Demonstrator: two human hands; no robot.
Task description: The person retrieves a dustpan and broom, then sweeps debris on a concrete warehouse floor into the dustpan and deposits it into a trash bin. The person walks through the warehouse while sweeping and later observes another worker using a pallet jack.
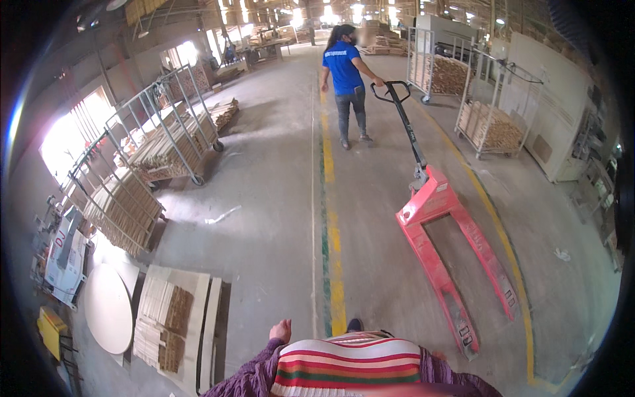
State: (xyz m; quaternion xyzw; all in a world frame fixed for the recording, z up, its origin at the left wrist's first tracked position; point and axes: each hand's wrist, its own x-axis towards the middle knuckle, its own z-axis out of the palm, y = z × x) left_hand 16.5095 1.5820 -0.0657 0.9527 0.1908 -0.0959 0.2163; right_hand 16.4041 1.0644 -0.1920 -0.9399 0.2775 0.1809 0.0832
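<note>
My left hand (281,329) hangs beside my striped top, fingers curled in, with nothing visible in it. A purple knitted sleeve covers that arm. Of my right arm, a purple sleeve (456,377) shows at the lower edge; the hand is almost wholly hidden, so its fingers cannot be made out. Ahead and to the right is a red pallet jack (433,205), its two bare forks pointing back toward me. A person in a blue shirt (345,69) grips its black handle (399,92) with one hand. Neither of my hands touches it.
Wheeled racks of wooden strips (169,145) line the left side. Nearer stand a round board (109,308) and stacked wood pieces (162,321). Caged carts (493,126) and a large pale machine (549,106) are on the right. A yellow line (334,264) runs along the floor.
</note>
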